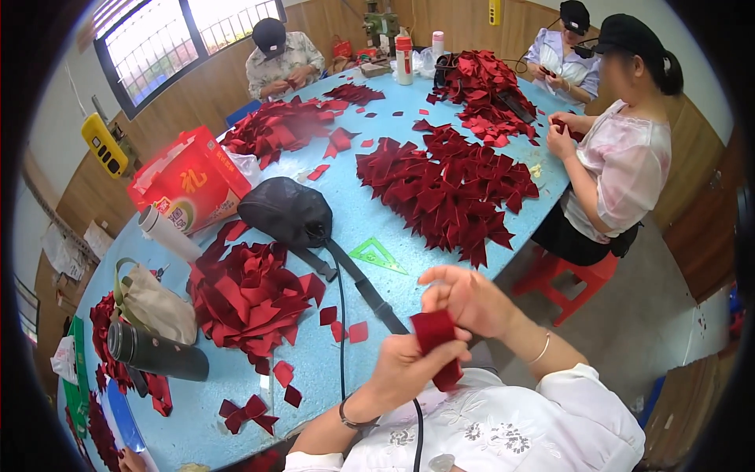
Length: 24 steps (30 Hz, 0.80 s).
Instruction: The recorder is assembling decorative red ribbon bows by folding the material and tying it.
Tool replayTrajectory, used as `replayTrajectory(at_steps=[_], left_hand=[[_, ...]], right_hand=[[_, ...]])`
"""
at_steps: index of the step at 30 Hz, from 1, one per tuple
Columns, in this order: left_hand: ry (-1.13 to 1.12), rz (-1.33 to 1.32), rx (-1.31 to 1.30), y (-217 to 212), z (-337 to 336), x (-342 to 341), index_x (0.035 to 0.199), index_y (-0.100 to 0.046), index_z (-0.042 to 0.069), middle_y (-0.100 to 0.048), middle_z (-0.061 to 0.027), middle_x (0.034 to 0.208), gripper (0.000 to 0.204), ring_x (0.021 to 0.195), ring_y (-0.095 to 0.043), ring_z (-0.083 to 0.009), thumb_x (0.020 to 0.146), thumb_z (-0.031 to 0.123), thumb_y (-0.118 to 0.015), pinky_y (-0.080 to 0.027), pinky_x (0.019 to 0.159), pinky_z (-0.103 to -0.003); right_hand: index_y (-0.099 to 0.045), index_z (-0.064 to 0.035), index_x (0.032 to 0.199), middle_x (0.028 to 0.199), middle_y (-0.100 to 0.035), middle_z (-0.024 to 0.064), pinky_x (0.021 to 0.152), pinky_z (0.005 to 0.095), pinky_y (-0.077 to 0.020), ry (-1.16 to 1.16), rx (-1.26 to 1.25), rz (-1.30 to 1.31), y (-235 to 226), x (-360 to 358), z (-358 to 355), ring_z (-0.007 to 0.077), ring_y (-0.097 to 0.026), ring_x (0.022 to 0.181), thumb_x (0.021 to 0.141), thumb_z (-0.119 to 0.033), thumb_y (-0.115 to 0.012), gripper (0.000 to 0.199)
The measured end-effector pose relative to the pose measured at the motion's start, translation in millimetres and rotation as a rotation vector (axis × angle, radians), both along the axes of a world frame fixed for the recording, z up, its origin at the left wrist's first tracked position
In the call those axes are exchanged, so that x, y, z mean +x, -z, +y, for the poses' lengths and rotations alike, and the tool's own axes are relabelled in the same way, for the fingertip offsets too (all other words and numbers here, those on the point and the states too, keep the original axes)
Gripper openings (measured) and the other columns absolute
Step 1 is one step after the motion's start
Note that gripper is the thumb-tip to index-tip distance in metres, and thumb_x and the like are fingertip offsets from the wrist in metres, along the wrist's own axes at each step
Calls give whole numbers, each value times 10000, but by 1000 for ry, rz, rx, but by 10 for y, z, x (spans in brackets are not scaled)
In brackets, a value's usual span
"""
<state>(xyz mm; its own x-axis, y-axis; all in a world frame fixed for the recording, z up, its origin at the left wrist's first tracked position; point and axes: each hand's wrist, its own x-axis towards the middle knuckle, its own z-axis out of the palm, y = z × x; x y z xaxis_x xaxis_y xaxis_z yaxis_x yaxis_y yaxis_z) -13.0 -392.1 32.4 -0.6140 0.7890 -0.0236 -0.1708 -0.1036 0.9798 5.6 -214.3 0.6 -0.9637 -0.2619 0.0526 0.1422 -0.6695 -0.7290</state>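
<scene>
A strip of dark red velvet fabric (434, 333), folded over into a loop, is gripped by my left hand (403, 368) in front of my chest. The fabric's lower end hangs below my thumb. Just to the right, my right hand (478, 303) is raised beside the strip with its fingers apart and nothing visible in them. On the table's near side lies a finished-looking red velvet bow (248, 414). Small red fabric squares (358, 332) are scattered left of my hands. A heap of loose red velvet pieces (248, 295) rises beyond them.
A blue table (314, 393) carries a large pile of red bows (448, 189), a green set square (377, 256), and a black bag (285, 211) with straps. At left stand a dark bottle (161, 354) and a red gift bag (189, 181). Co-workers sit around, one (621, 157) on a red stool.
</scene>
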Motion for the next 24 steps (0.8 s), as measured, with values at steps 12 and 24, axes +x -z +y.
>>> replayTrajectory(at_steps=[12,24], left_hand=[[-659,245,110,277,-548,-471,1047,-609,-41,-676,-94,853,195,721,-627,-110,907,81,-549,-501,605,-217],[-572,-169,159,508,-956,-696,1086,-585,-41,-665,-151,921,324,810,-650,-193,972,225,-440,-522,738,-295]], right_hand=[[-618,53,960,884,-654,85,667,232,-483,-113,406,-46,222,-196,-604,111,-603,752,817,-58,-650,183],[-631,36,902,757,-649,71,571,215,-479,-61,250,-146,393,-194,-663,96,-592,619,831,-59,-637,118]])
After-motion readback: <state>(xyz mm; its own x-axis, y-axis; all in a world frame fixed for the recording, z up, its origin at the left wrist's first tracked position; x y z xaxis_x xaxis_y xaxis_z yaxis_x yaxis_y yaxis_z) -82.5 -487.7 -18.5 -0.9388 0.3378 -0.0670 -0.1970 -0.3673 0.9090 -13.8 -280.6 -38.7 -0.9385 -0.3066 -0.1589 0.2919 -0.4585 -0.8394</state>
